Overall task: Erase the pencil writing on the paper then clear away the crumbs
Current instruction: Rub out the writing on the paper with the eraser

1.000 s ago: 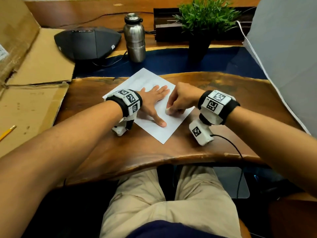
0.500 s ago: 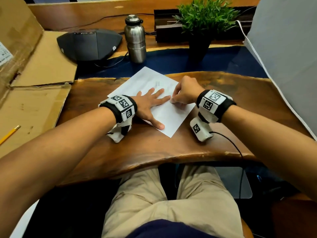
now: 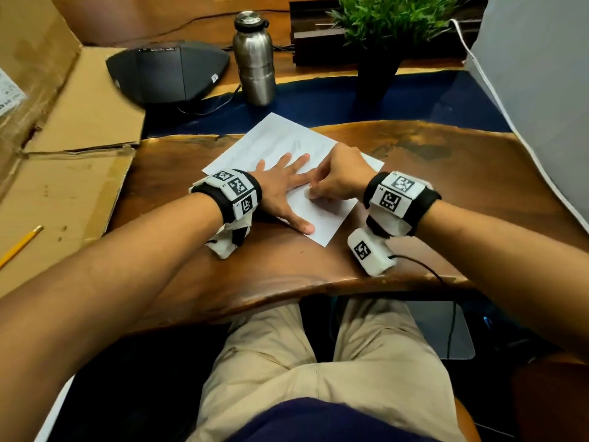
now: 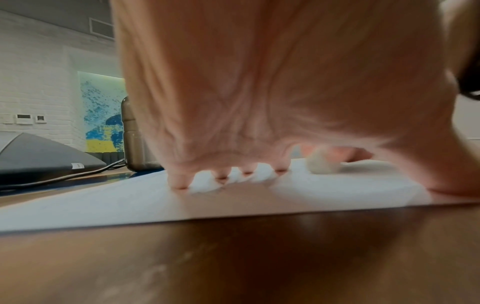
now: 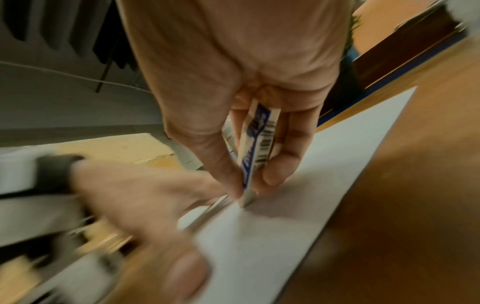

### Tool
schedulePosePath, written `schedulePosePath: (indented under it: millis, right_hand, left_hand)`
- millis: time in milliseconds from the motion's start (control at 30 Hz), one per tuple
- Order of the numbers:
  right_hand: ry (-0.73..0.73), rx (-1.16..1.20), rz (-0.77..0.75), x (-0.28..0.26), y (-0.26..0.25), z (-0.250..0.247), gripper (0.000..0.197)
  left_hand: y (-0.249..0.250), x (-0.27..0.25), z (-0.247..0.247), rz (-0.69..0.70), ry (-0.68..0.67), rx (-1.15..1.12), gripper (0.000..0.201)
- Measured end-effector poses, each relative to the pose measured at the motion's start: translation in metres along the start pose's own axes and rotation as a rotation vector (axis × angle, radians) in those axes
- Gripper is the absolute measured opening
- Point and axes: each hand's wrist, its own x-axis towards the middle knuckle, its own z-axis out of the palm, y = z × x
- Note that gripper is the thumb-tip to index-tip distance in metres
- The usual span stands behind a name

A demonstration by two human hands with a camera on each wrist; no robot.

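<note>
Pinching a white block eraser (image 5: 255, 152) in its printed sleeve, the right hand (image 3: 339, 177) presses its tip onto the smooth paper (image 3: 322, 212). The left hand (image 3: 280, 189) lies flat, fingers spread, pinning the sheet to the glossy wooden table (image 3: 446, 173). A steel bottle (image 3: 254, 59) stands capped behind.

Bare forearms. Black wristbands (image 3: 404, 199) carrying white blocks printed with black square-code markers. White camera pod (image 3: 371, 252) under right wrist, black cable (image 3: 427, 269) trailing toward 4 o'clock. Beige shorts (image 3: 322, 362); navy shirt hem (image 3: 318, 419).
</note>
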Motion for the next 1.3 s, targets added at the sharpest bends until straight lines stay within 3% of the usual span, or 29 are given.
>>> schedulePosePath:
  millis: [100,167,300,500,567,700,767,933,1067,1133,1300]
  right_hand:
    - [-0.074,-0.051,-0.041,-0.016,-0.005,0.018,0.017]
    - [-0.088,-0.013,0.015,-0.007,-0.001,0.008,0.021]
    - [0.050,0.060,0.144,0.017,0.002,-0.018,0.031]
    - [-0.076,-0.096,-0.029,-0.017,-0.010,0.016,0.015]
    - [-0.125,-0.080,-0.010,-0.014,-0.008,0.010,0.016]
    - [0.020,0.015,0.116,0.011,0.000,-0.021,0.021]
    - [0.067,-0.042,0.087,0.010,-0.001,-0.019,0.019]
    - [-0.129,-0.146,-0.069,-0.019,-0.013,0.012,0.013]
    - [0.003,-0.043,0.084,0.010,0.000,-0.020,0.021]
    - [0.068,-0.040,0.082,0.014,0.003,-0.024,0.018]
    - [-0.138,-0.154,-0.111,-0.023,-0.009,0.007,0.007]
  left_hand:
    - [0.002,-0.001,-0.001,-0.001,-0.001,0.006,0.134]
    - [0.002,-0.001,0.000,0.002,0.006,0.000,0.133]
    - [0.002,-0.002,0.000,-0.018,0.009,0.009,0.131]
    - [0.003,-0.002,0.001,-0.008,0.014,0.005,0.132]
    - [0.004,-0.002,0.001,-0.005,0.005,0.006,0.134]
    - [0.004,-0.003,0.001,-0.024,0.004,0.007,0.135]
    - [0.004,-0.002,0.002,-0.025,0.010,0.005,0.134]
    - [0.001,0.000,0.004,-0.005,0.017,0.000,0.137]
    - [0.001,0.000,0.003,-0.008,0.017,0.003,0.136]
    - [0.002,-0.001,0.003,-0.017,0.011,0.010,0.136]
    - [0.000,0.000,0.003,0.002,0.004,0.008,0.139]
